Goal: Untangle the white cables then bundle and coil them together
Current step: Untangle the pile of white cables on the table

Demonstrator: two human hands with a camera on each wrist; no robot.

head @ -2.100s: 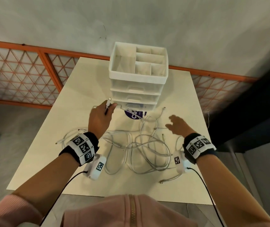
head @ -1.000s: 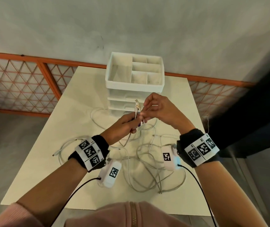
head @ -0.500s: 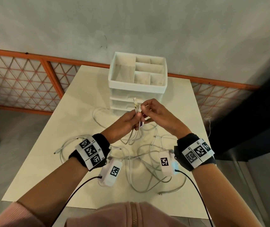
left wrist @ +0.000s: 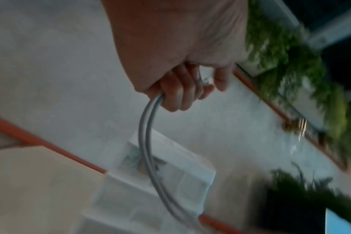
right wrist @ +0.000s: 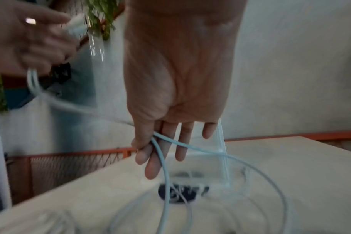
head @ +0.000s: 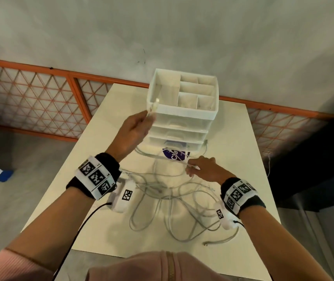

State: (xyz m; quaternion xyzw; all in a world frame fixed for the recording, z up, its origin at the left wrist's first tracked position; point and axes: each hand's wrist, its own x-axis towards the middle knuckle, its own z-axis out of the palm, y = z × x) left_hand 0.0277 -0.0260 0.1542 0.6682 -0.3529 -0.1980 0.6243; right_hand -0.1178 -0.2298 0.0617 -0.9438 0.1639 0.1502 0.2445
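Several white cables (head: 174, 201) lie tangled on the cream table (head: 241, 142). My left hand (head: 132, 130) is raised in front of the drawer unit and grips two cable ends together; their plugs (head: 155, 105) stick up above the fist. In the left wrist view the fingers (left wrist: 178, 91) curl round the paired cables (left wrist: 148, 142). My right hand (head: 202, 168) is lower, above the tangle, and pinches the same two strands between thumb and forefinger (right wrist: 150, 159); the other fingers are nearly straight. The strands (right wrist: 56, 101) run taut between both hands.
A white drawer unit (head: 182, 110) with a divided open top stands at the table's far middle, a purple label (head: 175, 155) at its foot. An orange lattice fence (head: 30, 102) runs behind the table. One loose cable end (head: 218, 241) lies near the front right edge.
The hands, joined at the plugs before, have parted. My left hand rose to the upper left with the plugs. My right hand slid down and right along the strands.
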